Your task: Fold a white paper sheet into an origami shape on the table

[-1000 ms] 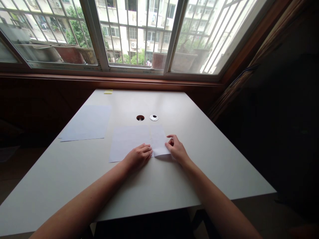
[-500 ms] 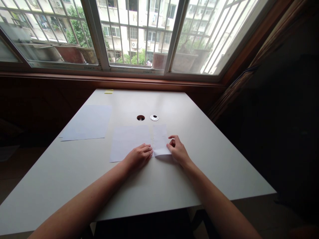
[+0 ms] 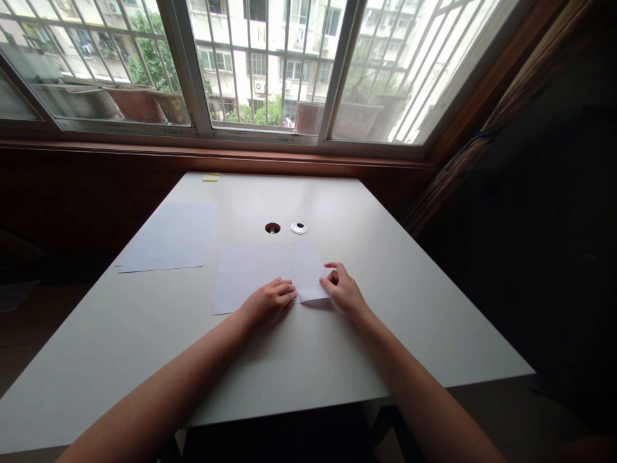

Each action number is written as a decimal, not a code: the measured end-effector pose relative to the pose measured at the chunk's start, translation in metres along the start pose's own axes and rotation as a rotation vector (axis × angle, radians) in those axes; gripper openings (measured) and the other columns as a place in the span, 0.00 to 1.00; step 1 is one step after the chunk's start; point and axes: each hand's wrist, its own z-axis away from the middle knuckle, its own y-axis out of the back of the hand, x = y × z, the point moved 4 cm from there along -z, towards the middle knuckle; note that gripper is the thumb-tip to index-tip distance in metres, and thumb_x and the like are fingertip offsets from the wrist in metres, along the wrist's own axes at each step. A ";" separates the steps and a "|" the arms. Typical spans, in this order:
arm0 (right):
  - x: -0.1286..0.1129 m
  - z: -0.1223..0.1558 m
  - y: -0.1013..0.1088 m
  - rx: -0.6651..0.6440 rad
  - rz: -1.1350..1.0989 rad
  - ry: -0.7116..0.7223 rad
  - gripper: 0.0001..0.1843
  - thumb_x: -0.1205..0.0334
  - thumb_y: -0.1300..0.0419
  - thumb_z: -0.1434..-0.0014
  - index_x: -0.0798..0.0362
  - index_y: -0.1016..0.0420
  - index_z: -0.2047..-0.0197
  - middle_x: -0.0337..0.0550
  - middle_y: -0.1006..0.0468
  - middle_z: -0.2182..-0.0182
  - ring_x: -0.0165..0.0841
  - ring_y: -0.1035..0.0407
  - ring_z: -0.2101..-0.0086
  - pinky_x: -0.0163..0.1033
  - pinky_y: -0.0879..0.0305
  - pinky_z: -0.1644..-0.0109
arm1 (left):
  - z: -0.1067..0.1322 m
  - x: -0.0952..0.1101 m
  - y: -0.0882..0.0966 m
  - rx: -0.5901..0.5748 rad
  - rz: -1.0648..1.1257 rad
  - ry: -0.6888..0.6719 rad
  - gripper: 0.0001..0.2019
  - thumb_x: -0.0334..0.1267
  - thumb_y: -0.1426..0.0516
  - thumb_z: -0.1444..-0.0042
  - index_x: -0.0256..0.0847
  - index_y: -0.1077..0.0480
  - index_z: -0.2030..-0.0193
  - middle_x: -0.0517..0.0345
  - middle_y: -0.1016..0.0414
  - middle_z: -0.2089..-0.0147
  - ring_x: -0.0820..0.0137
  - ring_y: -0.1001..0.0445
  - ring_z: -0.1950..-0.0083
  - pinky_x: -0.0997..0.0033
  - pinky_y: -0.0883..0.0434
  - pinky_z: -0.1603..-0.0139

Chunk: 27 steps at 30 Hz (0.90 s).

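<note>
A white sheet of paper (image 3: pixel 255 267) lies in front of me, with a crease line running away from my left hand. My left hand (image 3: pixel 272 299) has its fingers bent and close together, bearing on the sheet by the crease; its thumb is hidden. To the right of the crease, a narrow paper flap (image 3: pixel 305 263) is lifted a little at its near right corner. My right hand (image 3: pixel 343 288) pinches that flap's right edge between thumb and fingers.
Another white sheet (image 3: pixel 168 238) lies at the table's left. Behind the papers are a round cable hole (image 3: pixel 272 228) and its loose white cover (image 3: pixel 299 228). Yellow slips (image 3: pixel 211 177) lie at the far left corner of the white table (image 3: pixel 424 308). A barred window (image 3: pixel 265 71) stands beyond.
The flap's far end has shifted slightly left and its surface looks smoother. My right hand has moved a touch to the left. My left hand stays in place.
</note>
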 end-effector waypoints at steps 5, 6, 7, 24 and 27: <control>-0.001 0.002 0.001 -0.015 -0.004 -0.001 0.19 0.59 0.44 0.44 0.47 0.36 0.48 0.32 0.27 0.73 0.34 0.31 0.70 0.38 0.39 0.61 | 0.000 0.000 0.000 -0.034 -0.013 0.007 0.11 0.32 0.49 0.33 0.40 0.26 0.52 0.51 0.23 0.52 0.63 0.27 0.43 0.53 0.32 0.35; -0.001 0.003 0.001 -0.015 -0.004 -0.001 0.18 0.60 0.45 0.44 0.47 0.36 0.48 0.32 0.27 0.74 0.34 0.31 0.70 0.38 0.39 0.62 | 0.001 0.000 0.000 -0.040 -0.017 0.009 0.11 0.33 0.49 0.33 0.40 0.26 0.52 0.51 0.23 0.52 0.63 0.27 0.43 0.53 0.33 0.35; -0.001 0.003 0.001 -0.016 -0.005 -0.001 0.18 0.60 0.45 0.44 0.47 0.36 0.49 0.33 0.28 0.74 0.34 0.32 0.70 0.38 0.39 0.62 | 0.001 0.000 0.000 -0.043 -0.018 0.011 0.12 0.32 0.49 0.33 0.40 0.25 0.52 0.51 0.23 0.52 0.63 0.27 0.43 0.53 0.33 0.34; 0.001 0.005 0.003 0.014 -0.010 0.008 0.16 0.60 0.45 0.43 0.47 0.38 0.51 0.31 0.30 0.75 0.34 0.33 0.71 0.38 0.39 0.63 | 0.000 0.000 0.000 -0.059 -0.014 0.027 0.11 0.32 0.50 0.33 0.40 0.26 0.52 0.51 0.23 0.51 0.63 0.28 0.42 0.53 0.33 0.34; 0.001 0.005 0.003 0.009 0.007 0.009 0.17 0.59 0.45 0.43 0.48 0.38 0.50 0.32 0.29 0.74 0.34 0.32 0.71 0.39 0.39 0.62 | 0.002 -0.001 0.000 -0.044 -0.008 0.023 0.12 0.32 0.50 0.33 0.41 0.26 0.51 0.51 0.23 0.51 0.63 0.27 0.42 0.52 0.33 0.34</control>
